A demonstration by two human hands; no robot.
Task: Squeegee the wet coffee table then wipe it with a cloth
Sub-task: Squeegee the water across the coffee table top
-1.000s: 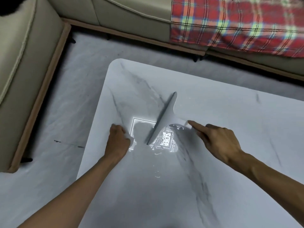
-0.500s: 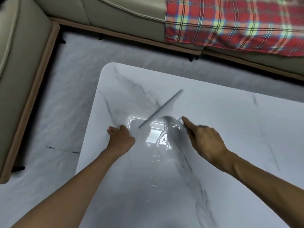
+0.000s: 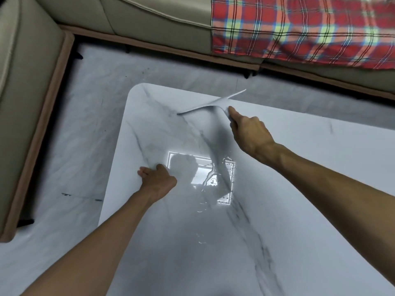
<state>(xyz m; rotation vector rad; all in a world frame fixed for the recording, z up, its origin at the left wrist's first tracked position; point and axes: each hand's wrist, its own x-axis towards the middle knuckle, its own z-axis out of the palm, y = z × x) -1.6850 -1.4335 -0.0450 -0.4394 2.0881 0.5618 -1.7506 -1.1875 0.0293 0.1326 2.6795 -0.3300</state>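
Fingers point(image 3: 233, 110) of the right hand point(image 3: 250, 133) grip the squeegee point(image 3: 210, 103): the forefinger lies stretched forward along the handle, and the others are curled round it under the palm, so most of the handle is hidden. The squeegee is at the far part of the bench point(image 3: 310, 171), close to its rounded far-left corner. The long axis of the thin pale blade runs on a slant, from a nearer left end to a farther right end. The left tip sits on the marbled top. The right tip reaches past the far edge of the bench and shows over the floor point(image 3: 70, 150). Whether the whole blade edge presses on the surface cannot be told. The handle comes back from the middle of the blade toward the person.

The left hand point(image 3: 157, 180) rests on the bench near its left edge, well apart from the squeegee. Its fingers are curled in, and nothing shows in them.

Between the two forearms lies a patch of water point(image 3: 210, 182), streaks and small drops, bright where a square ceiling light is mirrored in the wet top. More drops trail nearer the person.

Beyond the bench stands a beige sofa point(image 3: 158, 20), which also runs down the left side, with a red plaid blanket point(image 3: 303, 30) draped over it at the right.
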